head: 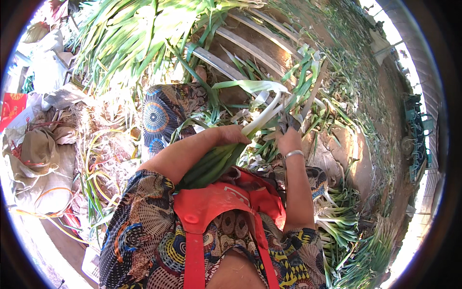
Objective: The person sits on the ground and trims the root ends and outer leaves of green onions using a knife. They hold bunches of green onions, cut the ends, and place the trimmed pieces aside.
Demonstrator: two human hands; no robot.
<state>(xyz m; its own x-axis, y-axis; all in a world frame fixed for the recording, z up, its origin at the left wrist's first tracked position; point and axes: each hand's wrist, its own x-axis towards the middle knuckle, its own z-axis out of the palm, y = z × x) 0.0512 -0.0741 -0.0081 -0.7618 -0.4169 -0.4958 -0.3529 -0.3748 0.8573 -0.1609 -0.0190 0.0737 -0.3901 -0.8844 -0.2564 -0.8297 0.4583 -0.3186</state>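
My left hand (234, 135) is closed around leek-like green onions. Their white stalks (262, 117) point forward and right, and their dark green leaves (213, 164) run back under my forearm toward the red apron (216, 198). A pale peeled leaf (252, 86) arches over the stalk ends. My right hand (289, 141), with a silver bracelet (294, 153) at the wrist, grips a dark metal tool that looks like scissors (288, 121). Its blades are close to the white ends; whether they touch cannot be seen.
A large heap of green onions (133, 47) lies ahead on the left. Wooden slats (252, 48) and leaf scraps (306, 68) are in front. Finished-looking bundles of onions (337, 220) rest at my right. Sacks (43, 169) and yellow cord (95, 180) lie at left.
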